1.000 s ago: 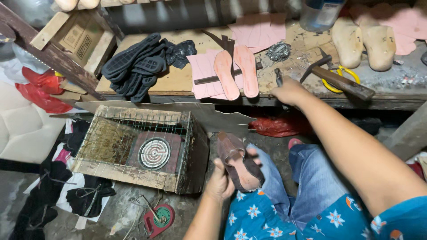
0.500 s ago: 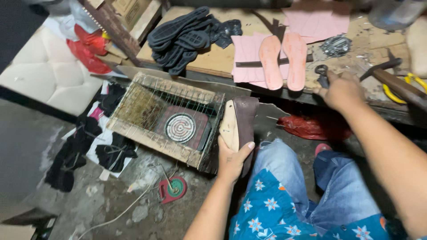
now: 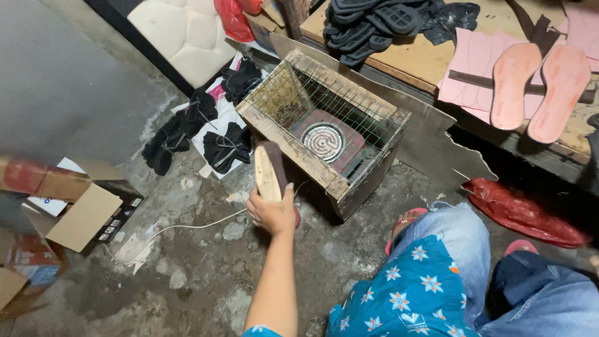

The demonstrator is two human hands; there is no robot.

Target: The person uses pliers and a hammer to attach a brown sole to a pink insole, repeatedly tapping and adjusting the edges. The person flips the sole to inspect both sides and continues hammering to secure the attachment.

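A rough concrete floor (image 3: 206, 274) is lying cracked and dusty under everything, and a low wooden surface (image 3: 424, 59) is running along the far side; this is the only view, looking down from the person's head.

The left hand (image 3: 272, 212) is reaching out over the floor, its fingers clamped around a shoe piece (image 3: 268, 171), pale on one face with a dark upper behind; it is being held upright on its edge, just beside the near corner of a wooden box (image 3: 324, 134) covered with wire mesh. Inside the box a round coil heater (image 3: 323, 141) is sitting, so the piece seems to be kept close for the warmth, the mesh keeping things off the coil. A white cord (image 3: 199, 223) is trailing across the floor below the hand.

The right hand is not showing here; I cannot tell its state.

On the surface, two pink insoles (image 3: 540, 87) are lying flat side by side; a heap of dark soles (image 3: 368, 25) is piling up further left. A red plastic bag (image 3: 521, 209) is lying crumpled by the person's knee; open cardboard boxes (image 3: 75, 212) are sitting well apart at the left.
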